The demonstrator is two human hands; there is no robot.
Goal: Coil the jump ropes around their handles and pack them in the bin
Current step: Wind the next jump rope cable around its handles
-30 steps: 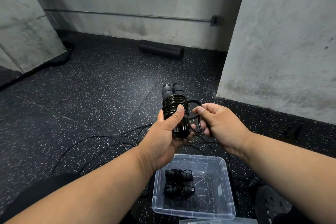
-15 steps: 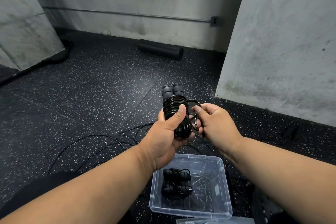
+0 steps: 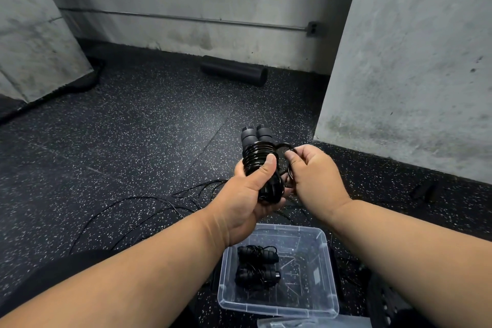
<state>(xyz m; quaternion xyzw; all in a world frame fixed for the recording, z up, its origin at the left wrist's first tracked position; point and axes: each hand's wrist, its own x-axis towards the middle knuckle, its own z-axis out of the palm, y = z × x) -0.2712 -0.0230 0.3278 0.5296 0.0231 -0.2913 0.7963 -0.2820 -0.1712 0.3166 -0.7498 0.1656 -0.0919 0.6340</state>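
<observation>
My left hand (image 3: 247, 194) grips a black jump rope bundle (image 3: 257, 152): two handles side by side, tips pointing away from me, with cord coiled tightly around them. My thumb presses on the coils. My right hand (image 3: 312, 176) pinches the last loose loop of cord (image 3: 286, 147) right beside the bundle. Below my arms stands a clear plastic bin (image 3: 326, 269) holding two coiled black jump ropes (image 3: 257, 265). More loose black rope (image 3: 133, 202) lies on the floor to the left.
The floor is black speckled rubber. A black foam roller (image 3: 234, 70) lies by the back wall. A concrete pillar (image 3: 412, 61) rises at the right. A small dark object (image 3: 423, 190) lies at its base, and a clear lid edge (image 3: 306, 322) shows below the bin.
My right hand has lifted slightly with the loose loop, staying beside the bundle. The left hand holds the bundle nearly still.
</observation>
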